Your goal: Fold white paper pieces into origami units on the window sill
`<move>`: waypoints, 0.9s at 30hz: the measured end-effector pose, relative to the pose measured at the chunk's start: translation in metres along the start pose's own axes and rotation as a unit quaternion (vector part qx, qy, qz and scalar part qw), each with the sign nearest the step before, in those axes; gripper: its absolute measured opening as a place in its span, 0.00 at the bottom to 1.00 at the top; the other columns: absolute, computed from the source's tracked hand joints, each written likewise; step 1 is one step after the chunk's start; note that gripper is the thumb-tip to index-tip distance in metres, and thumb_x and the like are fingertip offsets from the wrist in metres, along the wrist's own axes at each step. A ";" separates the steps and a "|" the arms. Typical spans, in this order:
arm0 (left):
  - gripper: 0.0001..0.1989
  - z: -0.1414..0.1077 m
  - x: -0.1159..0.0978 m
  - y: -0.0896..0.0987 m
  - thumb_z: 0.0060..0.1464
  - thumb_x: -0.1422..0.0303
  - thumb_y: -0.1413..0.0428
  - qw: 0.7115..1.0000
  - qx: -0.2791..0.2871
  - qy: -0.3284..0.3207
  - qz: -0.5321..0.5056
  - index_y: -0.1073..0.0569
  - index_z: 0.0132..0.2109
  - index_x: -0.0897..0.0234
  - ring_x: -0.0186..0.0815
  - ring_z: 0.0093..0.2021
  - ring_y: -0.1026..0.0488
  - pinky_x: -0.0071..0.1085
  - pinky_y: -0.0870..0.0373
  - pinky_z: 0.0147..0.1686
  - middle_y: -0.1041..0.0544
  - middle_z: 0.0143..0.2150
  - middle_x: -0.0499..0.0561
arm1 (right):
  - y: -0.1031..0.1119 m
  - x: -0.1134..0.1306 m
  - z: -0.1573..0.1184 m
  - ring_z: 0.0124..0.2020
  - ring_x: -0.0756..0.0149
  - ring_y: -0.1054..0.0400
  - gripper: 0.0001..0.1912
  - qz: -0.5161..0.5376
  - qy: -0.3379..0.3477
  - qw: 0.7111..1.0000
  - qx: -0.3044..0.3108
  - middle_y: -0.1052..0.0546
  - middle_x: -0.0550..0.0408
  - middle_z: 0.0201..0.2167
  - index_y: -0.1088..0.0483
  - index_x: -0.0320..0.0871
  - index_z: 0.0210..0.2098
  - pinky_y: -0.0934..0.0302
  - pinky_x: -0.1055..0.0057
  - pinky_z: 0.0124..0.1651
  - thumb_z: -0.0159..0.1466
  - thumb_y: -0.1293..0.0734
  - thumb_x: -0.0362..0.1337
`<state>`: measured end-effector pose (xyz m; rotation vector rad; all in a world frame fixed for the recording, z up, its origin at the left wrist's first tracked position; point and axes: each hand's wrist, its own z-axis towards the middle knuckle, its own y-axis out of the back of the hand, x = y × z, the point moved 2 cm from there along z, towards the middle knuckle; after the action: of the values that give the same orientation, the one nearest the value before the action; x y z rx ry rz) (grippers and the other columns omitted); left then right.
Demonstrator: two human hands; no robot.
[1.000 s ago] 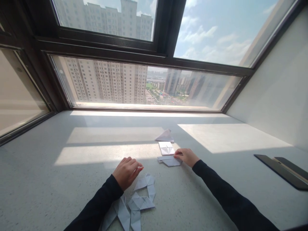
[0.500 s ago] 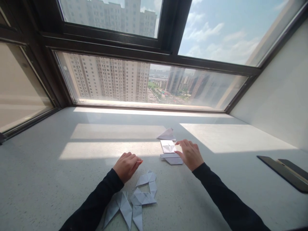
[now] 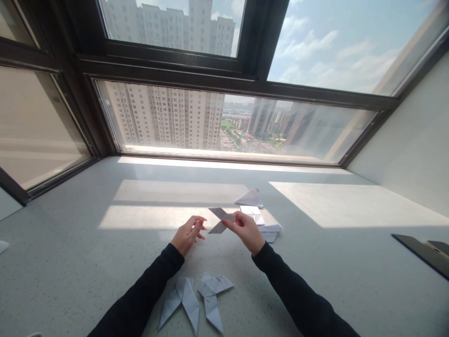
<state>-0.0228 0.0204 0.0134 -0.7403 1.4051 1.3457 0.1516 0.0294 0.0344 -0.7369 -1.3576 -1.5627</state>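
My right hand (image 3: pixel 245 229) pinches a white folded paper piece (image 3: pixel 219 214) above the counter; its two pointed arms spread toward the left. Just left of those points is my left hand (image 3: pixel 191 234), empty, its fingers apart and slightly curled. Nearer to me lie two more folded paper pieces: a two-legged one (image 3: pixel 182 299) by my left forearm and a bent one (image 3: pixel 212 292) beside it. Behind my right hand, partly covered by it, are a paper triangle (image 3: pixel 250 197), a creased paper square (image 3: pixel 249 210) and a flat folded strip (image 3: pixel 271 231).
The pale speckled counter (image 3: pixel 115 267) runs up to a large dark-framed window (image 3: pixel 224 157), with sunlight patches across it. A dark flat object (image 3: pixel 417 252) lies at the right. Part of a white object (image 3: pixel 3 246) shows at the left edge.
My right hand has moved left from the paper square and now holds the folded piece that lay farthest up in the front group. My left hand's fingers have opened.
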 end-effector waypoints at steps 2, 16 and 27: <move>0.22 0.000 0.001 -0.005 0.48 0.54 0.54 0.993 0.048 0.039 -0.104 0.40 0.44 0.65 0.33 0.25 0.28 0.26 0.37 0.20 0.30 0.33 0.52 | -0.011 0.001 -0.001 0.14 0.77 0.52 0.16 0.097 -0.024 0.995 0.013 0.44 0.65 0.13 0.40 0.42 0.22 0.56 0.77 0.17 0.51 0.38 0.49; 0.18 0.007 0.008 0.022 0.39 0.66 0.43 0.970 -0.216 0.010 -0.112 0.38 0.38 0.66 0.27 0.19 0.33 0.24 0.37 0.20 0.32 0.22 0.42 | -0.041 0.006 -0.040 0.29 0.67 0.42 0.21 -0.185 0.130 0.910 0.347 0.35 0.56 0.27 0.35 0.42 0.23 0.45 0.72 0.30 0.35 0.28 0.48; 0.28 0.004 0.004 0.013 0.39 0.65 0.43 0.977 -0.154 0.053 -0.138 0.42 0.49 0.65 0.29 0.22 0.31 0.22 0.39 0.17 0.34 0.25 0.43 | -0.020 -0.012 -0.008 0.09 0.77 0.44 0.23 0.310 -0.095 0.940 0.103 0.37 0.68 0.14 0.42 0.44 0.38 0.52 0.80 0.08 0.47 0.33 0.45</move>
<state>-0.0348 0.0279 0.0146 -1.1834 1.1346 1.3317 0.1395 0.0243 0.0132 -1.0755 -1.2355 -0.8565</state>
